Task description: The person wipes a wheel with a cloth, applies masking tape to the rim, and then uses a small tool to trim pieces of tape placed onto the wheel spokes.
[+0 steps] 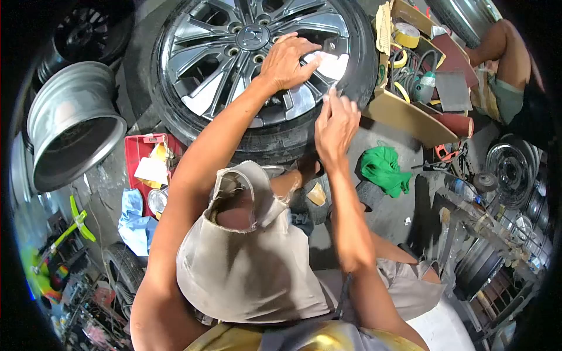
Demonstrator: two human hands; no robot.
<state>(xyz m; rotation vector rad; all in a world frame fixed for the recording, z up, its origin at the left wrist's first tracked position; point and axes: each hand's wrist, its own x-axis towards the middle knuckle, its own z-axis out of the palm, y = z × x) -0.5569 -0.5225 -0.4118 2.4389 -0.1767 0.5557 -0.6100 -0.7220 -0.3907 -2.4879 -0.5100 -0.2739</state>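
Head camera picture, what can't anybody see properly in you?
All in the head view:
- Small pale thing in the right hand: too small to name, partly covered by that hand.
- Wheel: top cut off by the upper edge.
- Wheel surface under the left hand: hidden by that hand.
- Other person: mostly lost in the dark right border.

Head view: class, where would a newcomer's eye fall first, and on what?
The large spoked wheel at top centre draws the eye first, the left hand on its spokes and the right hand by its lower right edge. Next comes the green cloth on the floor right of centre, lower in view than the open cardboard box.
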